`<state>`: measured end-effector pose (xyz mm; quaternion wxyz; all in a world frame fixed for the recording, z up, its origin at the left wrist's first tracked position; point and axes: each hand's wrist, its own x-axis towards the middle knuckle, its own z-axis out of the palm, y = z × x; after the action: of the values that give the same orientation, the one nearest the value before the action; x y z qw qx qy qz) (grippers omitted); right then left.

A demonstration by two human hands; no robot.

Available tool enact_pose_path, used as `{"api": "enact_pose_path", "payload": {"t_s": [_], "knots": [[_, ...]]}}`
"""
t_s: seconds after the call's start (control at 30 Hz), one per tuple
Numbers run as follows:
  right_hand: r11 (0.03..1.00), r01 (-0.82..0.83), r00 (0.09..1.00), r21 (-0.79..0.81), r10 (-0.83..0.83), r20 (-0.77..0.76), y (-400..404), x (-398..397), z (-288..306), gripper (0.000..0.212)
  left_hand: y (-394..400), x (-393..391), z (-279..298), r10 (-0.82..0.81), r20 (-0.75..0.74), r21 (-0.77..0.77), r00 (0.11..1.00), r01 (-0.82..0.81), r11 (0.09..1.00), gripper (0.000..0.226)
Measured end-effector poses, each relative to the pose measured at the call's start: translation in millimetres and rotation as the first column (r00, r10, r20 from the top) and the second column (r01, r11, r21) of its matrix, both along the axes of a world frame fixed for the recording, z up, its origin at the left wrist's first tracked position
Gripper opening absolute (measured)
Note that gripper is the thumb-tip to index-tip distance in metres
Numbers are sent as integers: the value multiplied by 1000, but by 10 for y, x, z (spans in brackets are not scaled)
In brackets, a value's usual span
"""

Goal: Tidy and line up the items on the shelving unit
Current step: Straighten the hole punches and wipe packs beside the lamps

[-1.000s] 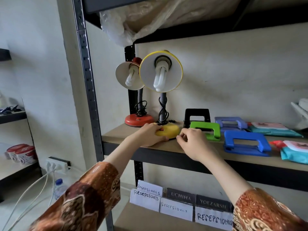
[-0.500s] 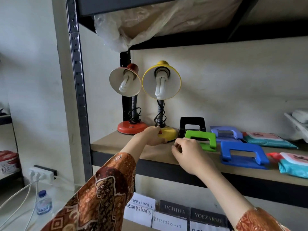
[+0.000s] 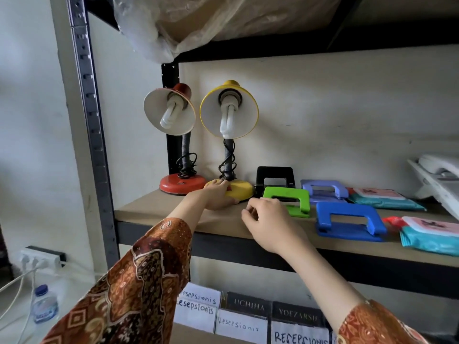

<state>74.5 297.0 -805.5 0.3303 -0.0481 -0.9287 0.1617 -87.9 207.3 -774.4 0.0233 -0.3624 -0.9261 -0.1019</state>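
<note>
While our left hand grips the yellow lamp by its base, beside the red lamp at nine o'clock, our right hand hovers with loosely curled fingers, holding nothing, near the green hole punch on the shelf.

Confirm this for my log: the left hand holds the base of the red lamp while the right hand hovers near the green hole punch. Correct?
Not quite. The head view shows the left hand on the base of the yellow lamp; the red lamp stands untouched beside it. The right hand is near the green hole punch, as stated.
</note>
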Motion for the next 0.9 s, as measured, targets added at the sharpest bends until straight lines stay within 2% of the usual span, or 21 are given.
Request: {"api": "enact_pose_path", "payload": {"t_s": [0.17,0.3,0.4,0.5,0.63,0.73,0.83,0.9], "knots": [[998,36,999,48,-35,-34,-52,14,5,28,28,-8,-67,31,-38,29,999,-30,999,66],[994,44,998,103,-40,-43,-78,68,41,29,8,211,-89,20,-61,123,998,-12,992,51],[1000,-21,1000,22,21,12,-56,118,76,24,-69,478,-137,-26,-66,193,997,38,980,43],[996,-78,997,-40,78,4,73,149,216,18,-109,638,-180,-48,-58,214,997,59,975,35],[998,56,998,36,-55,-23,565,-75,680,18,-103,703,-225,-12,-5,260,1000,13,966,34],[964,156,958,215,-201,203,1032,-397,931,45,-109,702,-243,-12,29,306,999,2,952,37],[940,91,861,330,-241,448,1285,-671,947,76,-117,701,-242,-16,52,321,999,-2,947,37],[921,13,809,389,-239,538,1350,-828,885,84,-110,701,-244,-20,60,320,998,0,947,35]]}}
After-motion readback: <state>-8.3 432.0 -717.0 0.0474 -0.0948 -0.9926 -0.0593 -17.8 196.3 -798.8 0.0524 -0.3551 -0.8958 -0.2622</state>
